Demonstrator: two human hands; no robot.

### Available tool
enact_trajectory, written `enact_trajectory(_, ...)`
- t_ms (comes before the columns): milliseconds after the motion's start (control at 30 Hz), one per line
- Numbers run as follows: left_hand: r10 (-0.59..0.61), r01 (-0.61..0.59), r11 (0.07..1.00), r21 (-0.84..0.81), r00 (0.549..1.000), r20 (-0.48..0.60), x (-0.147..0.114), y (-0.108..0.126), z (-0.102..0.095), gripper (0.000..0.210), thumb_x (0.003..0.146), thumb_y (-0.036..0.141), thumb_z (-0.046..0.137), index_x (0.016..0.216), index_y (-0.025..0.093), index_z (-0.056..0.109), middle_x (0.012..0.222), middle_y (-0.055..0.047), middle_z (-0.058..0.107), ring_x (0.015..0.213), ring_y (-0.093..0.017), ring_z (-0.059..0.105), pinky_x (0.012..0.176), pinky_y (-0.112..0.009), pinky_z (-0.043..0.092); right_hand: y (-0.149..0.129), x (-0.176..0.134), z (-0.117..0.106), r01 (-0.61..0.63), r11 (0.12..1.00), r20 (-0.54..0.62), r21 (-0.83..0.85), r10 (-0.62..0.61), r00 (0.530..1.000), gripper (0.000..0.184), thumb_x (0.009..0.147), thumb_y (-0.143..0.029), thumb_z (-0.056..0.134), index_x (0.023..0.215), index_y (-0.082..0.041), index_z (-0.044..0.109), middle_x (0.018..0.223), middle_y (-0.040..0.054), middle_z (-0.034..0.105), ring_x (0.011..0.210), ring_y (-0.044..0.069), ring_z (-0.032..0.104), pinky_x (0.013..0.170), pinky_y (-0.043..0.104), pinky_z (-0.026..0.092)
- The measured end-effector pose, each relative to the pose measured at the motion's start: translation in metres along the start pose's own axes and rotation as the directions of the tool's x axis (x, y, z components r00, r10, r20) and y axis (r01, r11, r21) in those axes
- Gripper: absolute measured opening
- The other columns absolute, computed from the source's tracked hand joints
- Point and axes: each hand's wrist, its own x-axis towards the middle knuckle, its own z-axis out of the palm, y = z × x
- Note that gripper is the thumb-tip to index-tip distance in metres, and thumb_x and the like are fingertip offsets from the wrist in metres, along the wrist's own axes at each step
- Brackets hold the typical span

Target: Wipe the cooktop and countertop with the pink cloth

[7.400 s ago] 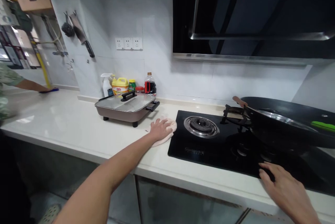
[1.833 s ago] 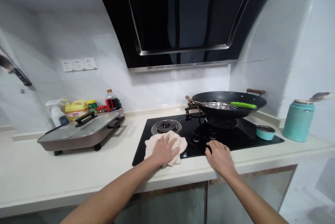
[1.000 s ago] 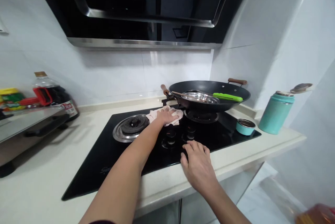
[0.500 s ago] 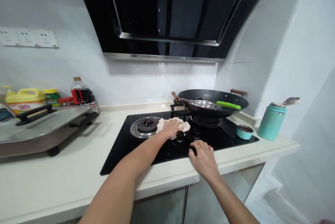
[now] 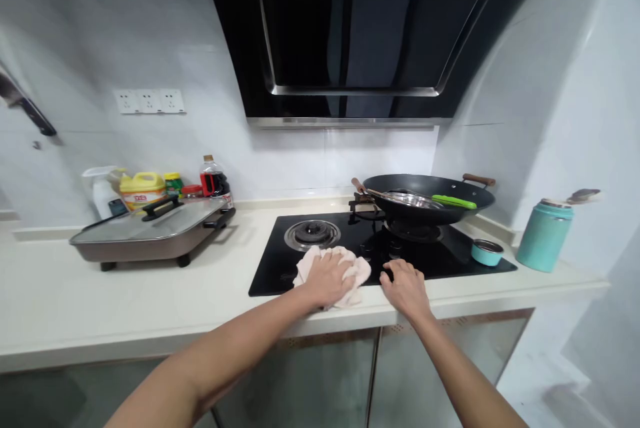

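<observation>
My left hand (image 5: pixel 327 279) presses a crumpled pale pink cloth (image 5: pixel 359 273) onto the front edge of the black glass gas hob (image 5: pixel 270 268), its fingers curled over the fabric. Part of the cloth hangs past the glass onto the white counter. My right hand (image 5: pixel 406 288) rests at the hob's front edge with loosely bent fingers apart, holding nothing. Just behind the hands stand two black knobs (image 5: pixel 395 250). The left burner (image 5: pixel 313 235) is bare, with a round metal ring. On the right burner sits a large black wok (image 5: pixel 420 185) with wooden handles.
Inside the wok lie a metal lid or bowl (image 5: pixel 407 199) and a green-handled utensil (image 5: pixel 454 201). A turquoise cup (image 5: pixel 487 253) and turquoise flask (image 5: pixel 545 236) stand right. Left are a lidded electric pan (image 5: pixel 150 241) and several bottles. A range hood (image 5: pixel 345 101) overhangs the hob.
My left hand has drawn the cloth from between the burners toward the hob's front edge. My right hand stays near the front edge. The view has turned left, showing more counter.
</observation>
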Motion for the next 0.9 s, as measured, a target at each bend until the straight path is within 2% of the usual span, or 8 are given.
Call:
enact_trajectory(200, 0.071, -0.052, 0.989, -0.141, 0.989, 0.129, -0.029, 0.012, -0.028, 0.071, 0.1, 0.067, 0.042, 0.163, 0.034, 0.037, 0.172, -0.013, 0.031, 0.153, -0.039, 0.035, 0.119, -0.062, 0.033, 0.002, -0.001, -0.001, -0.001, 0.999, 0.005, 0.04, 0.001, 1.0, 0.033, 0.099, -0.03, 0.047, 0.118, -0.019, 0.072, 0.131, 0.0118, 0.068, 0.123, 0.028, 0.059, 0.107, 0.044, 0.038)
enact_trajectory(300, 0.028, -0.009, 0.982, -0.187, 0.995, 0.099, -0.043, -0.013, -0.045, 0.08, 0.098, 0.072, 0.043, 0.167, 0.035, 0.026, 0.176, -0.013, 0.021, 0.158, -0.038, 0.026, 0.122, -0.064, 0.026, 0.0, -0.001, -0.007, -0.038, 0.995, -0.081, 0.088, 0.046, 0.996, 0.035, 0.098, -0.03, 0.047, 0.121, -0.021, 0.072, 0.139, 0.0115, 0.064, 0.13, 0.028, 0.056, 0.107, 0.044, 0.04)
enact_trajectory(400, -0.131, 0.131, 0.983, -0.13, 0.991, 0.013, -0.071, -0.057, -0.048, 0.065, 0.101, 0.061, 0.042, 0.161, 0.034, 0.042, 0.172, -0.011, 0.033, 0.158, -0.034, 0.028, 0.124, -0.06, 0.024, -0.024, 0.0, -0.013, 0.015, 0.995, -0.128, 0.103, -0.001, 0.992, 0.036, 0.096, -0.031, 0.051, 0.124, -0.024, 0.073, 0.144, 0.0109, 0.062, 0.134, 0.028, 0.054, 0.11, 0.044, 0.039)
enact_trajectory(533, -0.409, 0.407, 0.912, -0.056, 0.912, -0.031, -0.115, -0.113, -0.038, 0.059, 0.102, 0.054, 0.038, 0.15, 0.026, 0.057, 0.158, -0.015, 0.052, 0.149, -0.032, 0.043, 0.119, -0.056, 0.033, -0.096, 0.002, -0.014, 0.239, 0.96, 0.1, 0.148, -0.255, 0.962, 0.047, 0.095, -0.042, 0.057, 0.139, -0.031, 0.066, 0.16, 0.0093, 0.05, 0.148, 0.031, 0.041, 0.118, 0.05, 0.032)
enact_trajectory(633, -0.486, 0.485, 0.873, -0.05, 0.874, -0.004, -0.132, -0.131, -0.031, 0.059, 0.103, 0.054, 0.033, 0.146, 0.025, 0.06, 0.154, -0.014, 0.057, 0.144, -0.03, 0.05, 0.115, -0.052, 0.039, -0.151, 0.006, -0.004, 0.295, 0.932, 0.387, 0.209, -0.356, 0.851, 0.064, 0.093, -0.062, 0.056, 0.152, -0.037, 0.053, 0.167, 0.0079, 0.041, 0.152, 0.037, 0.035, 0.12, 0.062, 0.023)
enact_trajectory(700, -0.487, 0.487, 0.873, -0.023, 0.874, 0.007, -0.134, -0.131, -0.029, 0.06, 0.102, 0.055, 0.034, 0.148, 0.025, 0.06, 0.156, -0.015, 0.055, 0.144, -0.031, 0.051, 0.114, -0.052, 0.039, -0.174, 0.01, 0.004, 0.315, 0.929, 0.427, 0.194, -0.369, 0.825, 0.066, 0.093, -0.07, 0.051, 0.15, -0.036, 0.055, 0.165, 0.0082, 0.045, 0.151, 0.04, 0.035, 0.12, 0.067, 0.017)
enact_trajectory(800, -0.463, 0.462, 0.886, 0.043, 0.886, 0.015, -0.13, -0.127, -0.028, 0.065, 0.099, 0.057, 0.038, 0.15, 0.022, 0.058, 0.157, -0.018, 0.053, 0.144, -0.033, 0.05, 0.114, -0.053, 0.039, -0.177, 0.016, 0.011, 0.343, 0.922, 0.388, 0.18, -0.387, 0.836, 0.061, 0.098, -0.068, 0.042, 0.146, -0.034, 0.059, 0.16, 0.0075, 0.051, 0.148, 0.037, 0.039, 0.121, 0.067, 0.016)
enact_trajectory(900, -0.464, 0.461, 0.886, 0.059, 0.885, 0.044, -0.128, -0.122, -0.031, 0.069, 0.1, 0.059, 0.035, 0.153, 0.021, 0.055, 0.159, -0.018, 0.052, 0.145, -0.033, 0.049, 0.114, -0.052, 0.039, -0.153, 0.015, 0.008, 0.324, 0.928, 0.371, 0.184, -0.37, 0.852, 0.059, 0.101, -0.065, 0.039, 0.147, -0.033, 0.058, 0.161, 0.0064, 0.051, 0.148, 0.033, 0.041, 0.122, 0.062, 0.018)
